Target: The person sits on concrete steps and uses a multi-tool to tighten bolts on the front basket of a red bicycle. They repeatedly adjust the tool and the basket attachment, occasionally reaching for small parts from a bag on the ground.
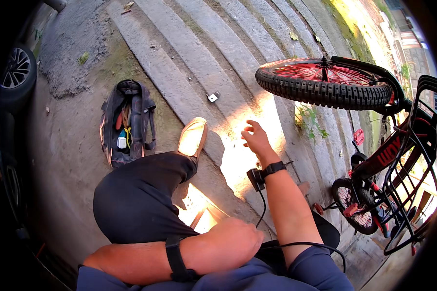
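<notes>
At the far left edge one car wheel (15,72) with a silver spoked rim stood on the bare ground. To its right one dark tool bag (127,121) lay open on the dirt, showing a few tools with red and yellow handles and one small white, boxy item among them (too small to tell what it was). Next came the person's bent leg in dark trousers, ending in one pale tan shoe (193,137) planted on the concrete. Across the lower middle, the left hand (234,241) lay on the lap, fingers curled loosely under, gripping nothing that could be seen; a black band circled that forearm. One small white metal piece (213,97) lay alone on the ribbed concrete slope (199,53) above the shoe. The right hand (256,139) hung in the air over the sunlit concrete, open with fingers spread and slightly bent, holding nothing, well apart from the bicycle; a black strap with a small black device and a cable sat at its wrist. At the right, one red-and-black bicycle (388,150) was upside down: one large knobbly wheel (324,82) with red spokes up high, one small training wheel (357,212) below, one red pedal (358,136) between, and one black wire basket (422,126) at the edge.
</notes>
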The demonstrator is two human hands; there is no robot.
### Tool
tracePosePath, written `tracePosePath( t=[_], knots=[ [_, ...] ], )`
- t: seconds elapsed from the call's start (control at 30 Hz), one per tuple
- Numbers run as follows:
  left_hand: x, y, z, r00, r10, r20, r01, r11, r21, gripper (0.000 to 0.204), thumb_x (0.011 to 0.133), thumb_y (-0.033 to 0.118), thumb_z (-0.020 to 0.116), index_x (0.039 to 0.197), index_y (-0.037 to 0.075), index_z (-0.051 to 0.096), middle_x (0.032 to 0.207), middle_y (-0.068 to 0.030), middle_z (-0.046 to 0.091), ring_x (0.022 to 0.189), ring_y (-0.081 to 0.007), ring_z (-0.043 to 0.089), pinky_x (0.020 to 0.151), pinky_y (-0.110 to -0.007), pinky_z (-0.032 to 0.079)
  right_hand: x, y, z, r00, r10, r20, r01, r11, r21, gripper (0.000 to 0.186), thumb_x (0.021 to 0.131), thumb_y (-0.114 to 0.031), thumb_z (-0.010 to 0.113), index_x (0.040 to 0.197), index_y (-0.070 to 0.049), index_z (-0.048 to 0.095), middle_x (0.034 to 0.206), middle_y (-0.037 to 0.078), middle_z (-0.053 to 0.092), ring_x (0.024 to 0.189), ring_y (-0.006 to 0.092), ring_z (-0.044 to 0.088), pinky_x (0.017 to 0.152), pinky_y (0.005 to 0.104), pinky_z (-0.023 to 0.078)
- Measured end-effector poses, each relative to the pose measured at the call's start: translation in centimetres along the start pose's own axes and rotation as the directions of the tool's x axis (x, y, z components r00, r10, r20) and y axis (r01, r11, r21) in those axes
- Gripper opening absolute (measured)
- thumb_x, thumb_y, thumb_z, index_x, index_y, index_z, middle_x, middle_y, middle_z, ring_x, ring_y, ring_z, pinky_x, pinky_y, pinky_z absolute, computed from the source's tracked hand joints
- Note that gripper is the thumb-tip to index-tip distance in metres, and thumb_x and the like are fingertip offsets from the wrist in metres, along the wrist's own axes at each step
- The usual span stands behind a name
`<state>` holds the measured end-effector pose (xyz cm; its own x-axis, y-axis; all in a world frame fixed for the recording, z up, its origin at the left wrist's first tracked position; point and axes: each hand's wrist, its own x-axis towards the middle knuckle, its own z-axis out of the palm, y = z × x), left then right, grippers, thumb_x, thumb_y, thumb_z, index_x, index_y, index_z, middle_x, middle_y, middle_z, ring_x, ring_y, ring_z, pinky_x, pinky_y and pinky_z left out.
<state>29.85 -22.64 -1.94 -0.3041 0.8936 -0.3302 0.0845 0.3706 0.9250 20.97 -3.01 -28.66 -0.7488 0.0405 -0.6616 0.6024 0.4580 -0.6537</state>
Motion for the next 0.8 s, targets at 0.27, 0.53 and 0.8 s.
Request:
tracePosePath(
  t=[0.27, 0.53, 0.8],
  knots=[
    [0.7, -1.0, 0.2, 0.996, -0.078, 0.041, 0.079, 0.997, -0.009, 0.021, 0.082, 0.016, 0.052, 0.081, -0.003, 0.062, 0.080, -0.0214, 0.064, 0.077, -0.0378, 0.066, 0.066, -0.045, 0.053, -3.4, 13.9, -7.3, 0.982, 0.190, -0.009, -0.161, 0.807, -0.568, 0.051, 0.080, -0.025, 0.069, 0.126, -0.005, 0.059, 0.145, 0.023, 0.036, 0.130, 0.0374, 0.042, 0.101, 0.0463, 0.042],
    [0.5, -2.0, 1.2, 0.998, -0.031, -0.055, 0.032, 0.999, 0.006, 0.017, 0.084, 0.013, 0.050, 0.085, -0.002, 0.058, 0.080, -0.0198, 0.062, 0.072, -0.0359, 0.065, 0.063, -0.044, 0.051, -4.0, 17.4, -6.7, 0.967, 0.254, -0.026, -0.195, 0.667, -0.720, 0.053, 0.085, -0.028, 0.066, 0.130, -0.002, 0.055, 0.148, 0.023, 0.028, 0.127, 0.0398, 0.043, 0.098, 0.0464, 0.044],
    [1.0, -2.1, 1.6, 0.999, -0.015, -0.030, 0.015, 1.000, -0.003, 0.020, 0.081, 0.019, 0.056, 0.088, 0.000, 0.056, 0.083, -0.0186, 0.061, 0.074, -0.0363, 0.064, 0.063, -0.046, 0.051, -3.1, 12.8, -7.4, 0.994, 0.105, -0.020, -0.087, 0.678, -0.730, 0.036, 0.084, -0.017, 0.063, 0.116, 0.001, 0.061, 0.126, 0.021, 0.050, 0.107, 0.0360, 0.055, 0.088, 0.0429, 0.049]
  ],
)
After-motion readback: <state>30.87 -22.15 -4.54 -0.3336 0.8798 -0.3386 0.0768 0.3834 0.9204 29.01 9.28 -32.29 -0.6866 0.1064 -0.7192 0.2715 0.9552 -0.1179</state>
